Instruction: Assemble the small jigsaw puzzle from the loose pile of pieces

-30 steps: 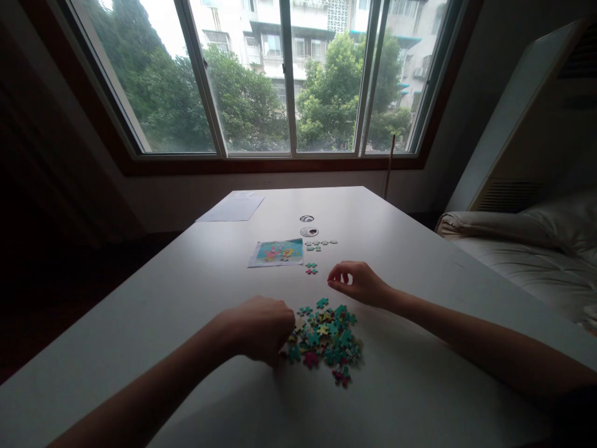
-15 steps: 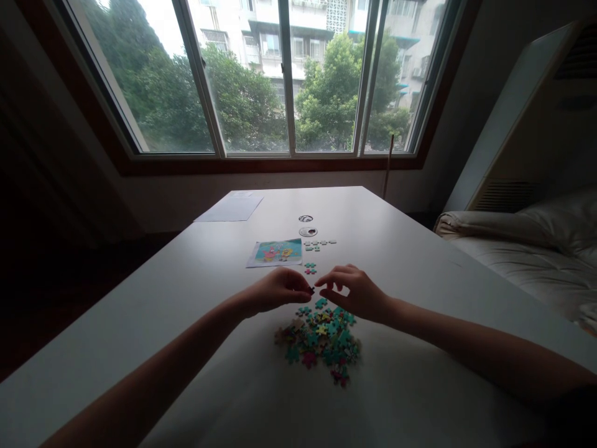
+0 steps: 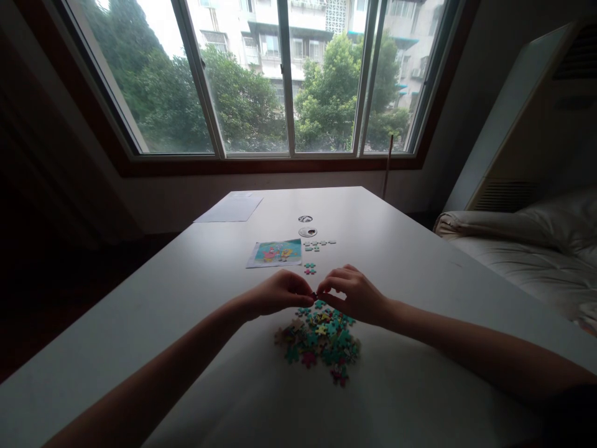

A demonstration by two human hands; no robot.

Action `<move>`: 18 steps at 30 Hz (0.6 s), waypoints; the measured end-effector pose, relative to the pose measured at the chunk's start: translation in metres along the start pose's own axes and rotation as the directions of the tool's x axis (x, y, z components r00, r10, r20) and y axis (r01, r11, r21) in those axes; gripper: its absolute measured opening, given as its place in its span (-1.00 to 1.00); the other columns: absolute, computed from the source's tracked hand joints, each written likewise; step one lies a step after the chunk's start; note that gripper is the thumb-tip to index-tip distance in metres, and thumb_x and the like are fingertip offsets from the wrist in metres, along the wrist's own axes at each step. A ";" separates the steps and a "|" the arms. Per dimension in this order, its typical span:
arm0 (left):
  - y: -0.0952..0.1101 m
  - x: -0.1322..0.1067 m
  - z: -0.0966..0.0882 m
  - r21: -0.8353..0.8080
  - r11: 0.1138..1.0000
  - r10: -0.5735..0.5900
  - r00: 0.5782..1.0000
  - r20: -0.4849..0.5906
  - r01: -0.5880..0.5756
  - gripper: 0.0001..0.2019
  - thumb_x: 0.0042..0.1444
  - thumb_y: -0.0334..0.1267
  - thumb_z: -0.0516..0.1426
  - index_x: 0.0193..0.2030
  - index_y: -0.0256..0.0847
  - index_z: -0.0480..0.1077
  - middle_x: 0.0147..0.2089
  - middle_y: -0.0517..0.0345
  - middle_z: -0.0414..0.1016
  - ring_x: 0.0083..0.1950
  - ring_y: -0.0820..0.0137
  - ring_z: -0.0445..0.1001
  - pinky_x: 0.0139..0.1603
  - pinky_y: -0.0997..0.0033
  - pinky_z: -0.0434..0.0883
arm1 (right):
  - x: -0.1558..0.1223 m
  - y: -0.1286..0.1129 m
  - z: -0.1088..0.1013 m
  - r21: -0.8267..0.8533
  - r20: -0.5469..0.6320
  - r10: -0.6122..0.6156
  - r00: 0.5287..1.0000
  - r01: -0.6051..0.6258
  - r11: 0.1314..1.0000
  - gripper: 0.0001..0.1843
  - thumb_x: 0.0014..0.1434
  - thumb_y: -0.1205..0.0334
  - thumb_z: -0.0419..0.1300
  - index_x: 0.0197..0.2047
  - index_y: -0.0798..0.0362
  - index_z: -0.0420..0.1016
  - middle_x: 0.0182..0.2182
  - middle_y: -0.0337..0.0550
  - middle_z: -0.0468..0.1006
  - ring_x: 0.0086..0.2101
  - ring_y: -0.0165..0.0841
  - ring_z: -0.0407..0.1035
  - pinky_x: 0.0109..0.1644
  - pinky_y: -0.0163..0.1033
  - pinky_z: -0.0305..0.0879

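Between my two hands, just above the pile, is a small dark jigsaw puzzle piece [image 3: 314,296]. My left hand [image 3: 280,291] pinches it from the left with thumb and forefinger. From the other side, the fingertips of my right hand [image 3: 355,297] close on the same piece, which they mostly cover. Below lies a heap of loose jigsaw pieces [image 3: 321,339], mainly teal with some yellow, pink and brown. Beyond my hands sits a small group of teal and pink pieces [image 3: 310,269]. A colourful cartoon picture sheet [image 3: 278,252] lies to its left.
Farther off on the white table [image 3: 209,267] are several pale pieces [image 3: 319,243] and two round black-and-white items [image 3: 308,232]. Paper sheets [image 3: 229,208] lie at the far left corner. A padded sofa [image 3: 522,249] stands at the right, and a window is ahead.
My right hand has moved slightly left and down, its fingertips closing onto the puzzle piece. My left hand, still pinching the piece, has shifted slightly right and down.
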State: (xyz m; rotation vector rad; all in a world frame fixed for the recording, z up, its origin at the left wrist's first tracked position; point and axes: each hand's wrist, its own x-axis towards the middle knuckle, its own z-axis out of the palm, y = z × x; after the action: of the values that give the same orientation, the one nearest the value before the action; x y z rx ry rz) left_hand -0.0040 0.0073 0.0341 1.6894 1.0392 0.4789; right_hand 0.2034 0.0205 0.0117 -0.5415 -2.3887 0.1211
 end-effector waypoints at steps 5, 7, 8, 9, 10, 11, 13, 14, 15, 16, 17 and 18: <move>0.002 0.000 -0.002 0.041 0.999 0.016 1.000 0.002 -0.016 -0.75 -0.09 -0.15 0.19 -0.33 -0.31 0.44 -0.43 0.16 0.44 -0.41 0.48 0.32 -0.36 0.47 0.26 | 0.000 0.000 0.000 -0.031 -0.005 -0.044 0.999 0.044 0.999 -0.89 0.15 0.24 0.07 -0.30 0.07 0.38 -0.41 -0.22 0.48 -0.42 -0.48 0.31 -0.23 -0.30 0.10; 0.004 -0.002 -0.006 0.121 0.992 0.026 1.000 0.012 -0.028 -0.71 -0.07 -0.11 0.16 -0.28 -0.30 0.41 -0.41 0.16 0.42 -0.39 0.47 0.32 -0.37 0.49 0.27 | 0.001 0.004 -0.001 -0.046 -0.028 -0.064 0.998 0.062 0.997 -0.89 0.15 0.23 0.07 -0.30 0.07 0.38 -0.40 -0.21 0.48 -0.42 -0.48 0.31 -0.23 -0.30 0.11; 0.006 -0.005 -0.009 0.192 0.981 0.030 0.999 0.017 -0.033 -0.71 -0.06 -0.11 0.15 -0.26 -0.29 0.40 -0.40 0.17 0.41 -0.38 0.47 0.32 -0.38 0.49 0.27 | 0.001 0.007 -0.002 -0.057 -0.050 -0.064 0.997 0.061 0.996 -0.89 0.15 0.24 0.06 -0.30 0.07 0.38 -0.40 -0.21 0.48 -0.41 -0.47 0.31 -0.23 -0.30 0.11; 0.007 -0.008 -0.012 0.289 0.957 0.023 0.999 0.024 -0.029 -0.71 -0.06 -0.11 0.15 -0.26 -0.28 0.39 -0.39 0.17 0.41 -0.37 0.46 0.33 -0.38 0.50 0.27 | 0.001 0.012 -0.003 -0.071 -0.083 -0.057 0.995 0.051 0.996 -0.89 0.15 0.24 0.06 -0.31 0.07 0.38 -0.41 -0.21 0.47 -0.42 -0.47 0.30 -0.23 -0.30 0.11; 0.009 -0.011 -0.015 0.394 0.919 -0.002 0.999 0.038 -0.014 -0.73 -0.05 -0.10 0.14 -0.29 -0.27 0.39 -0.40 0.17 0.41 -0.38 0.46 0.33 -0.39 0.51 0.26 | 0.001 0.016 -0.004 -0.088 -0.124 -0.042 0.991 0.031 0.996 -0.88 0.15 0.24 0.06 -0.33 0.07 0.39 -0.43 -0.21 0.47 -0.43 -0.47 0.30 -0.23 -0.30 0.12; 0.011 -0.016 -0.018 0.493 0.870 -0.032 0.998 0.048 0.004 -0.74 -0.06 -0.09 0.14 -0.33 -0.26 0.40 -0.41 0.18 0.40 -0.39 0.45 0.33 -0.42 0.52 0.25 | 0.001 0.022 -0.005 -0.104 -0.166 -0.020 0.986 0.003 0.995 -0.88 0.15 0.25 0.06 -0.34 0.07 0.39 -0.44 -0.22 0.47 -0.45 -0.48 0.29 -0.24 -0.29 0.12; 0.015 -0.024 -0.020 0.638 0.768 -0.151 0.983 0.108 0.048 -0.75 -0.08 -0.09 0.14 -0.37 -0.24 0.41 -0.41 0.17 0.42 -0.42 0.45 0.33 -0.47 0.53 0.22 | 0.000 0.033 -0.006 -0.130 -0.240 0.025 0.971 -0.058 0.990 -0.88 0.15 0.25 0.06 -0.36 0.07 0.39 -0.47 -0.24 0.46 -0.51 -0.50 0.26 -0.25 -0.29 0.12; 0.017 -0.028 -0.020 0.691 0.721 -0.213 0.966 0.144 0.056 -0.75 -0.10 -0.08 0.16 -0.37 -0.23 0.42 -0.40 0.17 0.44 -0.44 0.44 0.34 -0.49 0.53 0.21 | -0.001 0.037 -0.007 -0.141 -0.268 0.042 0.962 -0.082 0.987 -0.89 0.14 0.25 0.07 -0.36 0.07 0.39 -0.48 -0.25 0.46 -0.54 -0.51 0.25 -0.26 -0.29 0.12; 0.019 -0.031 -0.020 0.736 0.674 -0.254 0.954 0.157 0.059 -0.75 -0.12 -0.08 0.17 -0.38 -0.22 0.43 -0.40 0.16 0.45 -0.44 0.42 0.34 -0.51 0.52 0.20 | -0.002 0.041 -0.007 -0.150 -0.286 0.054 0.957 -0.100 0.984 -0.89 0.14 0.25 0.08 -0.36 0.07 0.39 -0.48 -0.26 0.46 -0.55 -0.51 0.24 -0.26 -0.29 0.12; 0.021 -0.034 -0.019 0.774 0.630 -0.284 0.946 0.154 0.063 -0.74 -0.15 -0.06 0.18 -0.39 -0.21 0.43 -0.39 0.15 0.45 -0.44 0.40 0.34 -0.52 0.52 0.19 | -0.002 0.045 -0.008 -0.158 -0.296 0.058 0.953 -0.109 0.981 -0.90 0.13 0.25 0.08 -0.35 0.06 0.39 -0.48 -0.26 0.46 -0.56 -0.51 0.24 -0.26 -0.29 0.12; 0.022 -0.035 -0.017 0.802 0.593 -0.303 0.943 0.139 0.072 -0.74 -0.17 -0.06 0.19 -0.40 -0.21 0.44 -0.39 0.13 0.46 -0.44 0.39 0.34 -0.53 0.51 0.18 | -0.003 0.047 -0.008 -0.166 -0.302 0.056 0.952 -0.111 0.980 -0.90 0.13 0.25 0.09 -0.35 0.06 0.40 -0.48 -0.26 0.46 -0.56 -0.51 0.24 -0.26 -0.29 0.11; 0.023 -0.036 -0.016 0.822 0.564 -0.307 0.944 0.124 0.076 -0.74 -0.19 -0.06 0.20 -0.41 -0.21 0.44 -0.38 0.13 0.46 -0.44 0.38 0.35 -0.54 0.51 0.17 | -0.003 0.048 -0.008 -0.172 -0.307 0.051 0.950 -0.109 0.979 -0.90 0.12 0.24 0.10 -0.35 0.06 0.40 -0.48 -0.26 0.46 -0.56 -0.52 0.25 -0.26 -0.29 0.11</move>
State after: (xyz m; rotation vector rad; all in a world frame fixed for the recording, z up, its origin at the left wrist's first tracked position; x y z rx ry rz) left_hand -0.0257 -0.0153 0.0673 2.3096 1.3346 -0.4691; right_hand 0.2275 0.0626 0.0050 -0.6932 -2.0903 -0.1440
